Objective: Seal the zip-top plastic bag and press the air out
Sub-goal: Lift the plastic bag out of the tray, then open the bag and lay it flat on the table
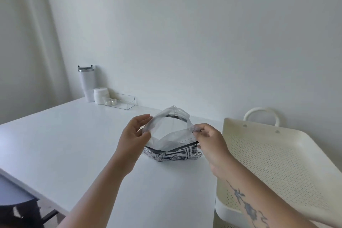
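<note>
A clear zip-top plastic bag (pixel 171 139) stands on the white table (pixel 74 140), mouth gaping open toward me. Folded black-and-white striped fabric (pixel 174 154) fills its bottom. My left hand (pixel 134 135) holds the bag's left edge near the mouth, thumb and fingers around the plastic. My right hand (pixel 209 140) pinches the right corner of the mouth at the dark zip strip. The zip strip curves open across the far rim of the bag.
A cream perforated tray (pixel 277 163) with a loop handle lies tilted at the right, close to my right forearm. At the table's far left stand a white tumbler (pixel 87 83), a white jar (pixel 100 95) and a clear plastic box (pixel 123 102), against the wall.
</note>
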